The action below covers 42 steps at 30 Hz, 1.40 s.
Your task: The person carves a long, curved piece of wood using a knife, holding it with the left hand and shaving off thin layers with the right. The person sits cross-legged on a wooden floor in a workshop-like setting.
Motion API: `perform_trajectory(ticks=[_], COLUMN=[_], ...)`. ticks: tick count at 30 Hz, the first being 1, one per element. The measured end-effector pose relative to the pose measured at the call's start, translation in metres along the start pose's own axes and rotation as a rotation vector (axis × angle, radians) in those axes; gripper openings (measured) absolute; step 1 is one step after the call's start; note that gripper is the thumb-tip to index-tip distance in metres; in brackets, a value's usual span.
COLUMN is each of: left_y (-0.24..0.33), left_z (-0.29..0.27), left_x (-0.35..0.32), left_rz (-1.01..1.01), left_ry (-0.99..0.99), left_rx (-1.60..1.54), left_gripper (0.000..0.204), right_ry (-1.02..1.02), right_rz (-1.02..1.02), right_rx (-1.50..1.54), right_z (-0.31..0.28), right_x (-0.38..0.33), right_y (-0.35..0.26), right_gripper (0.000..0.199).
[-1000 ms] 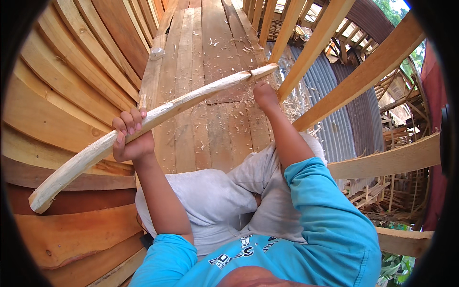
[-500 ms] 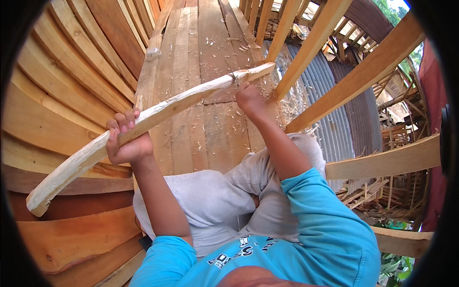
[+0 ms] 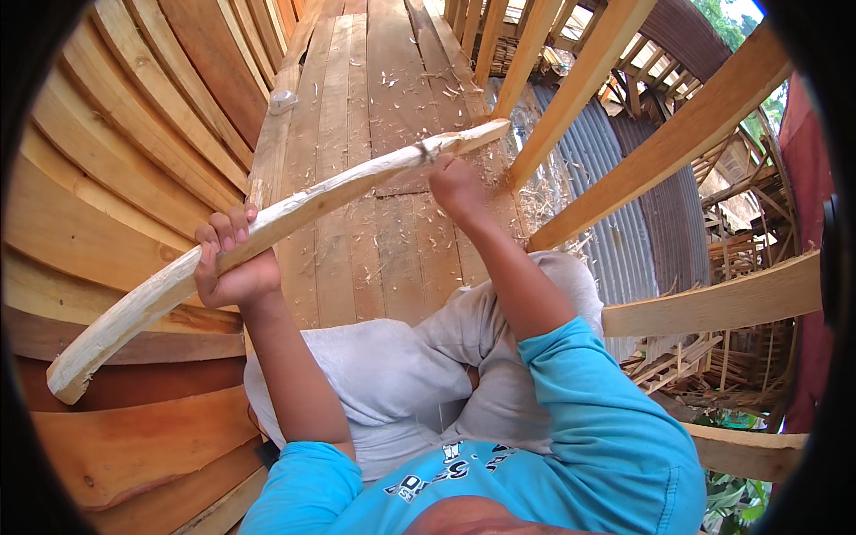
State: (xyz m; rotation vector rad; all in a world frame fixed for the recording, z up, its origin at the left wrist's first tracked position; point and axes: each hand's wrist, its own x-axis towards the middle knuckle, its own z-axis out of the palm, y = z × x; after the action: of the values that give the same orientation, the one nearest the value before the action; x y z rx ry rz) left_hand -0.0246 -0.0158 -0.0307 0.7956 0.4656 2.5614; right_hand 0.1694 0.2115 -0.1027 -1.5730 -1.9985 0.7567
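Note:
A long pale wooden pole, peeled and slightly curved, slants across in front of me from lower left to upper right. Its lower part is gripped by my left hand, with the fingers wrapped over the top. Near the pole's far end my right hand is closed in a fist. From that fist a small dark knife blade reaches across the pole's upper face; its handle is hidden in my fingers. The far tip of the pole comes close to an upright post.
Wood shavings lie scattered over the plank floor. A plank wall rises on the left, and a small clear container stands by it. On the right are wooden railing posts, with corrugated metal sheets beyond.
My right hand has slid slightly left along the pole, and the blade with it. My left hand keeps its grip in nearly the same spot.

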Motion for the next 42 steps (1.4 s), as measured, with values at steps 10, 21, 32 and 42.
perform_trajectory(ticks=[10, 21, 32, 42], left_y=[-0.005, -0.004, 0.001, -0.006], left_z=[0.011, 0.007, -0.009, -0.009], left_x=[0.001, 0.000, 0.002, 0.000], left_rz=[-0.037, -0.040, -0.022, -0.008], left_ry=[0.014, -0.014, -0.022, -0.033], left_rx=[-0.006, 0.038, 0.018, 0.063], left_gripper=[0.016, 0.018, 0.018, 0.020], right_ry=[0.067, -0.003, -0.232, -0.121], right_rz=[0.117, 0.052, -0.222, -0.004], right_rx=[-0.047, 0.008, -0.151, -0.080], right_z=[-0.010, -0.006, -0.009, -0.005], right_x=[0.019, 0.016, -0.040, -0.038], right_y=[0.024, 0.016, -0.058, -0.036], right_gripper=[0.058, 0.058, 0.060, 0.057])
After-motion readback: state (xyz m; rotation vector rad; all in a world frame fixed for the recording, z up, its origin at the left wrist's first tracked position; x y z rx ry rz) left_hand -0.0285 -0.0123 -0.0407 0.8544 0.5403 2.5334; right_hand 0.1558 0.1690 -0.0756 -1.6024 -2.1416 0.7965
